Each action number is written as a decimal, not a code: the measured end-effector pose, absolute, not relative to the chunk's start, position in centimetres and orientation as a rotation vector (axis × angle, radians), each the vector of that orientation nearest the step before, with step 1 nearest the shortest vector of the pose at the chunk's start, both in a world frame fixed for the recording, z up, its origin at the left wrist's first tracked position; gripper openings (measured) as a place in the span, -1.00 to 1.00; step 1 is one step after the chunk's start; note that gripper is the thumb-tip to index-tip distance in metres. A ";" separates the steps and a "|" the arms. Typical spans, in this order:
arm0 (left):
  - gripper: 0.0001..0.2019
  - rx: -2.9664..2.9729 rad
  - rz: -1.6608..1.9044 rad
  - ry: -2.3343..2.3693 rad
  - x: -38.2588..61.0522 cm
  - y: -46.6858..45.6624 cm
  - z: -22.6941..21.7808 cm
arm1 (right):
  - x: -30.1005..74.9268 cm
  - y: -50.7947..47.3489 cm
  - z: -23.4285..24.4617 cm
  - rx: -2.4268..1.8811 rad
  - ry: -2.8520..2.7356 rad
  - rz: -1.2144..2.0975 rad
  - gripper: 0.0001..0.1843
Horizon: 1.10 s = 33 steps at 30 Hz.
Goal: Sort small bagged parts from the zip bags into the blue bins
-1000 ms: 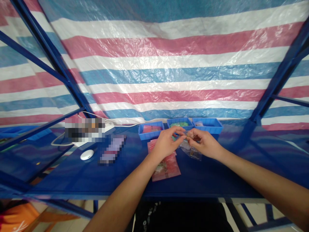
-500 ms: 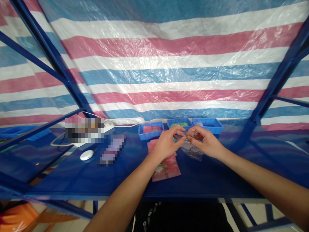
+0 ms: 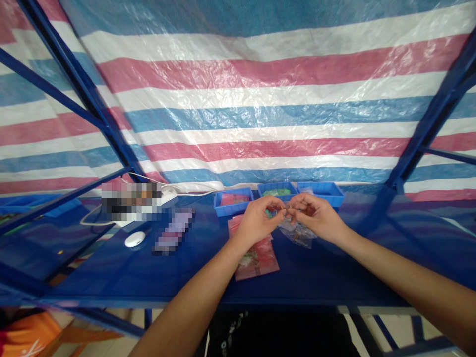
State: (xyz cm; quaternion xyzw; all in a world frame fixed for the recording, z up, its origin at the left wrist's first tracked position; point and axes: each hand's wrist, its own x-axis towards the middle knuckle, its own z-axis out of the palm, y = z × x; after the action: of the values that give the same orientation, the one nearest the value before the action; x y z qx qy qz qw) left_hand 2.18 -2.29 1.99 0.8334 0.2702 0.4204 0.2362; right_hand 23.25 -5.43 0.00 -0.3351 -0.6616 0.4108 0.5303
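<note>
Table (image 3: 327, 277), clear bag (image 3: 305, 241), brownish bits (image 3: 296, 237) inside

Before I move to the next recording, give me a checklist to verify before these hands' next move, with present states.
1. Left hand and right hand close together: ok.
2. Firm grip by either hand: cannot tell; detail too small.
3. Clear plastic packaging near right hand: ok.
4. Pink bag fully visible: not ok; partly covered.
5. White round object clear of both hands: ok.
</note>
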 end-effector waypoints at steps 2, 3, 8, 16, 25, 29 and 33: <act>-0.92 2.294 1.177 0.733 2.1 -2.4 2.2 | 23.4 -5.4 -0.1 -0.773 -1.607 0.945 -0.74; -0.92 2.295 1.191 0.719 2.0 -2.4 2.3 | 23.5 -5.3 -0.1 -0.770 -1.626 0.916 -0.76; -0.87 2.238 1.172 0.649 1.9 -2.4 2.4 | 24.0 -5.0 -0.4 -0.792 -1.659 0.786 -0.78; -0.81 2.187 1.111 0.668 1.7 -2.2 2.1 | 24.2 -4.9 -0.5 -0.829 -1.675 0.787 -0.85; -0.79 2.179 1.167 0.728 2.0 -2.2 2.1 | 23.9 -5.3 0.2 -0.848 -1.572 0.833 -0.78; -0.82 2.086 1.153 0.747 2.2 -1.9 1.5 | 23.5 -5.1 -0.1 -0.782 -1.539 0.878 -0.78; -0.72 1.918 1.187 0.677 2.5 -1.4 0.9 | 23.4 -4.6 -0.5 -0.742 -1.477 0.927 -0.65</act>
State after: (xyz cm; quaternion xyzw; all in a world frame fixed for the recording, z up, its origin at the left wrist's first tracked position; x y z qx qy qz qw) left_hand 2.48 -1.37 0.89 0.7523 0.2656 0.4656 0.3831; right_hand 23.42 -4.62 -0.51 -0.3177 -0.6329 0.3973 0.5836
